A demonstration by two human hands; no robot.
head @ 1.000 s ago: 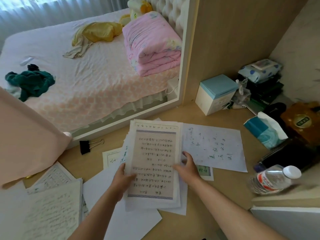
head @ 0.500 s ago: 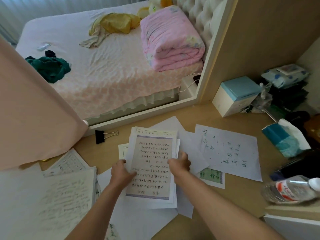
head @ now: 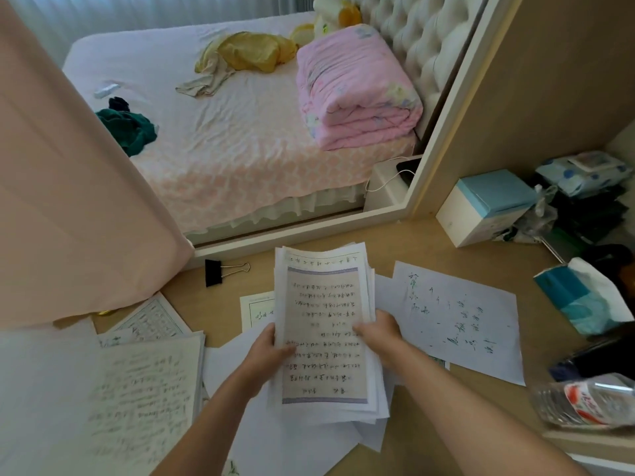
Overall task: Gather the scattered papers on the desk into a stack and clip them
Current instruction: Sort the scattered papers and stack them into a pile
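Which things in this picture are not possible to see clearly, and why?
- Head view: the stack covers the sheets beneath it; their number is unclear.
- Handwriting on the loose sheet: too small to read.
- Bottle: blurred, cut by the right edge.
- Left papers: blurred, partly under the pink curtain.

Soft, dim daylight comes from the top left; wide-angle bending and blur mar the edges.

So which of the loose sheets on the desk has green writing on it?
The sheet right of the right hand, lying flat on the desk. Its scattered marks are green; the other pages carry dark lines of text.
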